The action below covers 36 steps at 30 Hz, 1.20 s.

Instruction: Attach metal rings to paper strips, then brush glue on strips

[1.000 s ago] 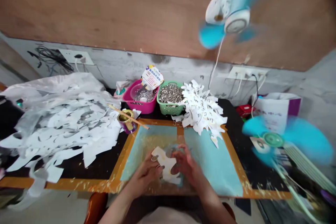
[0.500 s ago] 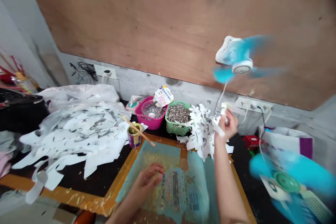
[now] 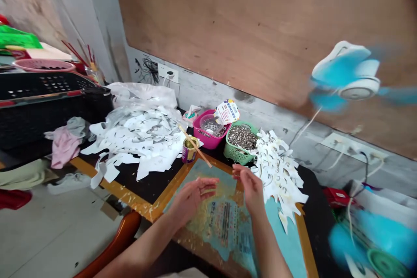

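- White cutouts [image 3: 279, 169], flat, jagged, heaped beside the right hand [image 3: 251, 186], fingers parted.
- Left hand [image 3: 192, 195], fingers apart, over stained blue sheeting [image 3: 197, 171].
- Perforated green basket [image 3: 237, 155] of shiny metal bits [image 3: 243, 137].

A black tabletop [image 3: 161, 180] carries everything here, its near edge bound with a tan strip [image 3: 122, 193] flecked with pale residue. A stained teal sheet [image 3: 224, 230] covers the work area. Taking that sheet as the dial's centre, a broad pile of white cutouts [image 3: 140, 134] spreads at ten o'clock; a tin [image 3: 189, 153] stands at eleven; a pink basket [image 3: 206, 140] sits just before twelve, a green basket [image 3: 237, 156] at twelve. Toward two, a heap of white pieces [image 3: 280, 169] overlaps the sheet.
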Each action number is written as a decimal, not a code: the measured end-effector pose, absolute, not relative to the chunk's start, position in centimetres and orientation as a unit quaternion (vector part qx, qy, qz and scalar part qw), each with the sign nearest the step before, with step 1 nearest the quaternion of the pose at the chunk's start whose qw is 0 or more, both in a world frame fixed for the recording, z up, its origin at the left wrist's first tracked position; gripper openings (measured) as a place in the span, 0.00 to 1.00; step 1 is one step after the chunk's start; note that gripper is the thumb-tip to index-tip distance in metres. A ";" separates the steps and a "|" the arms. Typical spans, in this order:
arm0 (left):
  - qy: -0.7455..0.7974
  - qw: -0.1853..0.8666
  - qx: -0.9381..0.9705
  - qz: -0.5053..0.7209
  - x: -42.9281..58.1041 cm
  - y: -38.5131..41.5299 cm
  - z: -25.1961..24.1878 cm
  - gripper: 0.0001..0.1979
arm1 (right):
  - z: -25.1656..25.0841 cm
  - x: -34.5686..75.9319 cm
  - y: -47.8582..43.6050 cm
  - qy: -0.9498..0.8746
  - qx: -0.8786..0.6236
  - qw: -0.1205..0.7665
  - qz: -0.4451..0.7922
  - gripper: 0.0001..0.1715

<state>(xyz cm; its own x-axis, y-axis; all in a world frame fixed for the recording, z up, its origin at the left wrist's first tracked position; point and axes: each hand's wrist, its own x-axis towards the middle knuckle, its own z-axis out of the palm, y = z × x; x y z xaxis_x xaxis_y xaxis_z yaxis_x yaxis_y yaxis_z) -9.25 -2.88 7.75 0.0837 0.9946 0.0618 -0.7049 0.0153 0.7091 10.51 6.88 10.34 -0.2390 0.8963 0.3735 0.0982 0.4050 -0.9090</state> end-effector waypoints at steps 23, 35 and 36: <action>0.441 0.282 0.626 0.579 -8.4 -3.5 10.7 0.15 | 12.3 8.0 -2.2 -0.371 -0.304 0.540 0.691 0.29; 0.498 0.013 0.634 0.592 -8.4 -3.8 8.6 0.07 | 11.2 8.6 -3.9 -0.324 -0.239 0.414 0.816 0.31; 0.501 0.002 0.627 0.597 -8.2 -4.0 8.4 0.07 | 11.0 8.5 -4.1 -0.320 -0.229 0.408 0.824 0.30</action>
<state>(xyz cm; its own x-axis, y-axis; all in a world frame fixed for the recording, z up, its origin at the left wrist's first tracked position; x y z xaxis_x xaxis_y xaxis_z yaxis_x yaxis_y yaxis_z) -8.20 -4.03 8.38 -0.2138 0.6302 0.7464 0.6254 -0.4987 0.6001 8.51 -4.10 10.97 -0.5625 0.8186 -0.1162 -0.5256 -0.4626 -0.7140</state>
